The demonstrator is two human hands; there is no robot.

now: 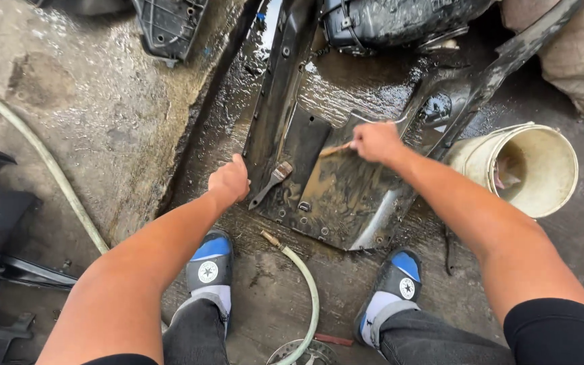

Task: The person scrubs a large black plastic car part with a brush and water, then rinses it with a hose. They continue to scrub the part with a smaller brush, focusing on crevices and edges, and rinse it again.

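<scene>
a large black plastic panel point(346, 169), wet and smeared with brown mud, lies flat on the wet concrete floor point(103, 115), just ahead of the person's feet. the right hand point(375, 142) is closed around a wooden-handled brush point(336, 150), whose working end is pressed to the muddy middle of the panel. the left hand point(230, 181) is curled shut on the panel's left edge, gripping it. a second brush point(272, 182), with a dark handle, lies loose on the panel just right of the left hand, near the panel's left edge.

at the panel's near edge, the brass tip of a pale hose point(305, 277) rests on the floor between the two blue, black and white slides point(209, 267); the hose curves back toward the lower edge of the view. the same kind of pale hose runs across the floor well to the left. a cream bucket point(542, 169) lies on its side just right of the panel, its mouth facing the right. more black plastic parts point(386, 23) sit at the panel's far end and at the far left.
</scene>
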